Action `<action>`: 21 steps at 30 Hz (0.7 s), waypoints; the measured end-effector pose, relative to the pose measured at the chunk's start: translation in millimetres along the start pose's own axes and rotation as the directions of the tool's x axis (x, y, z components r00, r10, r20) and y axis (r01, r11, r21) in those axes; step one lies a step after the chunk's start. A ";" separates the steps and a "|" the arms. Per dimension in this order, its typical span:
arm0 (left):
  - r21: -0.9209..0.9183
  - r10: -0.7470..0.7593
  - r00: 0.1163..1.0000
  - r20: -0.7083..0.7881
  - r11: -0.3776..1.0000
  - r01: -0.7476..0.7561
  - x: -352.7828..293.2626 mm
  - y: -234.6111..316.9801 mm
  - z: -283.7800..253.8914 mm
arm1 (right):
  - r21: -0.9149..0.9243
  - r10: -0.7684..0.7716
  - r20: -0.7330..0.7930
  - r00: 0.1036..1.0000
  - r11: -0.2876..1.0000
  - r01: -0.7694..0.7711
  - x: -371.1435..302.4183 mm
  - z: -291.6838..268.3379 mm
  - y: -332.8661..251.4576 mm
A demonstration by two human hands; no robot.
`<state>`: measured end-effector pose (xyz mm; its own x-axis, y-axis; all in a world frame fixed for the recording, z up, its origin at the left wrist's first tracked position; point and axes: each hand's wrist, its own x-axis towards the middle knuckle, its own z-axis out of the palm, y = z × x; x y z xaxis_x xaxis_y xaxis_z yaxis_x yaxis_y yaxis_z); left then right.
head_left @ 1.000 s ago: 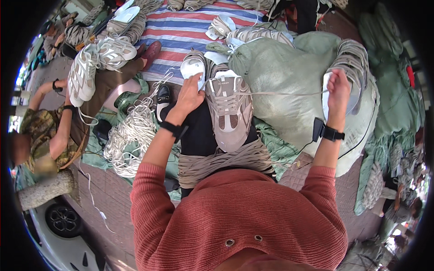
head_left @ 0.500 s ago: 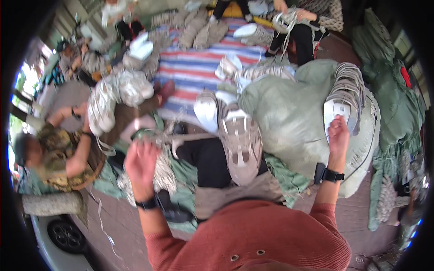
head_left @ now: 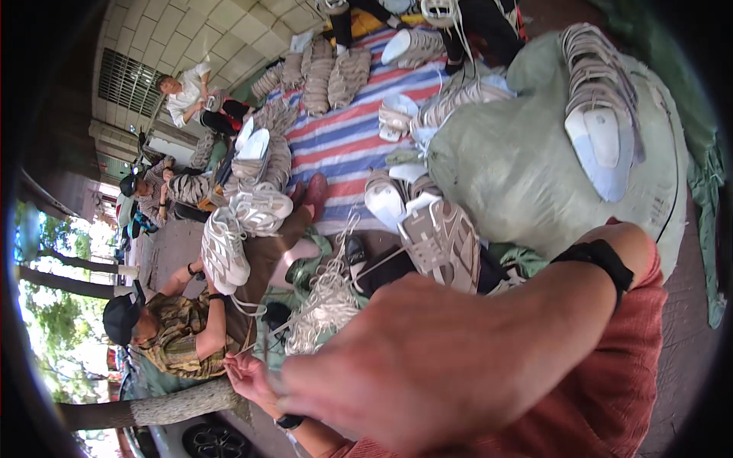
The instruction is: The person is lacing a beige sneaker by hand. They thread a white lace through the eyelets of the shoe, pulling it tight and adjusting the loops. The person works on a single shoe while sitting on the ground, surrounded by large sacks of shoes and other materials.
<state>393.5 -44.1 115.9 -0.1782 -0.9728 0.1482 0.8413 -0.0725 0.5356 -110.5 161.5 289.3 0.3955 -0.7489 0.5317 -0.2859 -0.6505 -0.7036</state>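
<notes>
A taupe and white shoe upper [head_left: 439, 238] rests over my lap, its perforated front facing up. From it a flat pale shoelace [head_left: 374, 267] stretches down to the left. It lines up with the fingertips of my left hand [head_left: 256, 382], which are pinched together at its far end. My right hand [head_left: 382, 359] crosses in front, large and smeared by motion. Its fingers are hidden, so what it holds does not show. A thin upright strip shows between the two hands, too blurred to name. Beyond them lies a heap of white shoelaces [head_left: 324, 305].
A bulky green sack [head_left: 519, 168] at right bears a stack of shoe uppers [head_left: 603, 91]. A striped sheet [head_left: 336, 141] spreads ahead, with bundled uppers [head_left: 317, 76] at its far end. At left sits a person in a camouflage shirt [head_left: 179, 336], near a tree trunk [head_left: 183, 404].
My right hand has left the stack on the sack and swung across to the left, in front of my lap. The view has turned left and tilted. My left hand appears lower.
</notes>
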 end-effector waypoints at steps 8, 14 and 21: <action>0.384 0.103 0.893 -0.439 0.920 0.082 -18.6 4.1 -55.2 | 0.000 -0.073 -0.089 0.993 0.997 0.073 -29.6 22.2 15.1; 0.446 0.096 0.860 -0.501 0.880 0.162 -16.3 2.3 -73.5 | 0.015 -0.067 -0.074 0.995 0.998 0.068 -29.1 33.1 21.5; 0.470 0.082 0.838 -0.540 0.855 0.220 -17.8 -6.1 -89.0 | 0.047 0.001 -0.059 0.998 0.999 0.002 -27.3 44.9 28.0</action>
<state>437.0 -46.0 36.0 0.1946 -0.9399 -0.2807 0.4400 -0.1721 0.8814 -90.2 169.4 233.9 0.3431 -0.7558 0.5578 -0.2435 -0.6451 -0.7243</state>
